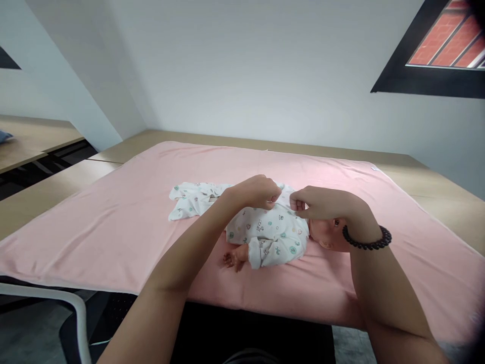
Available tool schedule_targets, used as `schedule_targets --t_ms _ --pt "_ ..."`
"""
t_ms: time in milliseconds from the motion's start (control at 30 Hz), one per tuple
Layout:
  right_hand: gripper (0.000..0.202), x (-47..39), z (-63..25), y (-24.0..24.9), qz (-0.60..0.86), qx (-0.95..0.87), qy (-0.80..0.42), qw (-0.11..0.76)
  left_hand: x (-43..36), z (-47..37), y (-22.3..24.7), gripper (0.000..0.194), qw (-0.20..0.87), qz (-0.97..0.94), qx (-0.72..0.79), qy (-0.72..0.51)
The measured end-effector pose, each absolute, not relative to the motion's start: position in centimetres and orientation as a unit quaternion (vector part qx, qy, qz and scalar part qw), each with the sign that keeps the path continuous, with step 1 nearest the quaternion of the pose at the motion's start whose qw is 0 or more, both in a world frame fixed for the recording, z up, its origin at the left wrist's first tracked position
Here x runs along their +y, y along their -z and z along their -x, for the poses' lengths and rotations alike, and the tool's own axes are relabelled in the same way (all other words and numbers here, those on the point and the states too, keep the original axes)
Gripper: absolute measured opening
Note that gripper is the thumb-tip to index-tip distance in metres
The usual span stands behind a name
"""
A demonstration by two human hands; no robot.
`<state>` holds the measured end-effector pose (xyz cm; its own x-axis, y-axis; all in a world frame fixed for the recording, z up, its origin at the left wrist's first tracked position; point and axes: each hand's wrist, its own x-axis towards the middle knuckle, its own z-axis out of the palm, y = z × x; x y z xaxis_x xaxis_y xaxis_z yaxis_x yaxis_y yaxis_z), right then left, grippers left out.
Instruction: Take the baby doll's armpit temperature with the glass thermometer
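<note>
A baby doll (pixel 326 233) lies on its back across a pink blanket (pixel 125 217), head to the right. It wears a white printed baby shirt (pixel 271 230) and matching pants (pixel 191 199). My left hand (pixel 259 191) is closed over the shirt's chest, fingers curled down. Facing it across a small gap, my right hand (pixel 322 202) is also closed near the collar, its wrist partly covering the doll's head. Whatever the fingertips pinch, if anything, is hidden. One doll hand (pixel 233 259) sticks out of the near sleeve.
The blanket covers most of a wooden table (pixel 109 151) set against a white wall (pixel 246 76). A chair with a pale curved arm (pixel 78 303) stands at the lower left. Another table (pixel 30 134) is at far left, and a barred window (pixel 447 40) is upper right.
</note>
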<state>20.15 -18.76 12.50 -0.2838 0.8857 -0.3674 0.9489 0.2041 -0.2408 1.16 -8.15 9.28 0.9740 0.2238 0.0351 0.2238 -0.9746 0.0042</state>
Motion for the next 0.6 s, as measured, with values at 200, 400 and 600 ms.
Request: schedule_targets --t_ms 200,400,600 --pt "0.003 -19.0 -20.2 -12.7 -0.582 0.778 0.226 0.073 -8.3 -1.3 -9.3 0.015 0.003 -0.993 0.119 -0.009" --pt "0.011 -19.1 -20.2 -13.1 -0.571 0.776 0.257 0.081 -8.8 -0.5 -10.1 0.007 0.052 -0.992 0.117 -0.003" --pt "0.011 -19.1 -20.2 -13.2 -0.553 0.78 0.283 0.082 -8.1 1.9 -11.6 0.021 0.138 -0.964 0.211 0.083"
